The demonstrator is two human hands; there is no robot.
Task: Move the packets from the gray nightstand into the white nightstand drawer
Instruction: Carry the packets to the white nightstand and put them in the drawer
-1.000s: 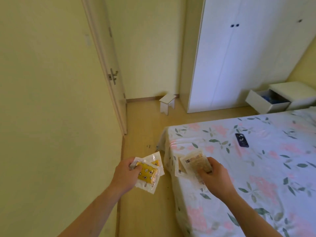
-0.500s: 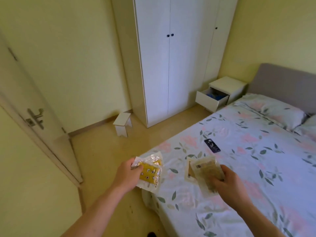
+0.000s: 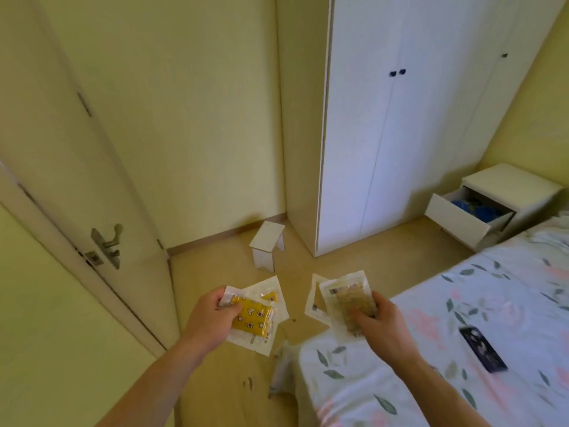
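Head view, left hand: the left hand (image 3: pixel 212 318) grips the yellow packets (image 3: pixel 254 315), thumb on top and fingers curled under, low and left of centre over the floor.
Head view, right hand: the right hand (image 3: pixel 380 323) pinches the pale packets (image 3: pixel 341 302) with curled fingers, just off the near corner of the bed (image 3: pixel 431 349).
Head view, change: half a second ago both hands hung over the bedspread; now the bed has slid to the right and the hands are over bare floor (the grip on both bundles looks unchanged).
Head view, drawer: the white nightstand (image 3: pixel 512 188) stands far right beside the wardrobe (image 3: pixel 400 134), its drawer (image 3: pixel 462 221) pulled open with something blue inside.
Head view, meaning: the person seems to be carrying the packets round the foot of the bed; nothing is delivered yet, and the drawer is well apart from the hands.
Head view, other: a small stool (image 3: pixel 267 249) sits on the floor ahead, a dark card (image 3: pixel 483 349) lies on the bed, and the door (image 3: pixel 92 180) stands at the left.
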